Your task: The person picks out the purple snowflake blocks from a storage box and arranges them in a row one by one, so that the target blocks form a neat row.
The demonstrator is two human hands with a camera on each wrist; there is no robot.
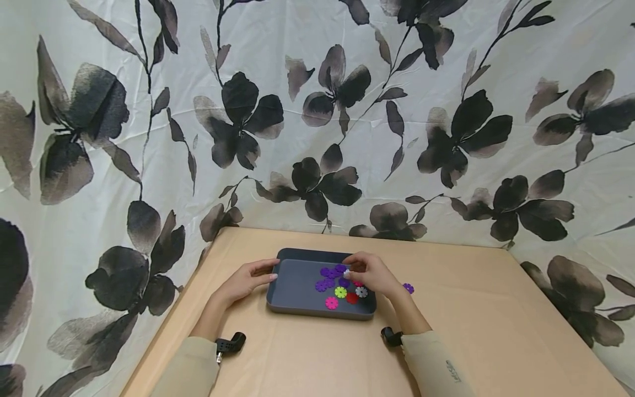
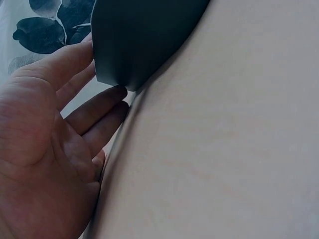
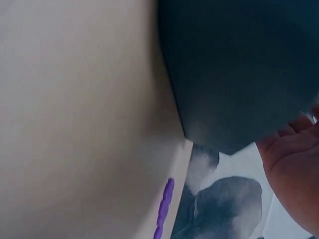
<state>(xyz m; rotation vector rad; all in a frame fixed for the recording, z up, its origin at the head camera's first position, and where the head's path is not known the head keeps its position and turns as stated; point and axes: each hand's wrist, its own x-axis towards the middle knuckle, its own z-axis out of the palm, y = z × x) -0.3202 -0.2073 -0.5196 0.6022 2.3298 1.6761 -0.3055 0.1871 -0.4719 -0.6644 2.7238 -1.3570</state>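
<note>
A dark grey rectangular tray (image 1: 297,286) lies on the table, with small flower-shaped plastic discs in its right half. My left hand (image 1: 248,280) holds the tray's left edge; in the left wrist view two fingertips (image 2: 119,94) meet its outer corner while another fingertip disappears behind the wall. Over the tray's right end, my right hand (image 1: 372,273) pinches a whitish flower disc (image 1: 346,273) between thumb and fingers. Purple discs (image 1: 324,284) cluster left of that hand. Nearer the front lie a yellow-green disc (image 1: 340,291), a pink disc (image 1: 331,302), a red disc (image 1: 351,298) and a grey-white disc (image 1: 361,292).
One purple disc (image 1: 408,288) lies outside the tray, to its right, beside my right wrist. The table (image 1: 471,309) has a light wood-coloured surface. A white curtain (image 1: 278,33) with dark flower prints hangs behind its far edge.
</note>
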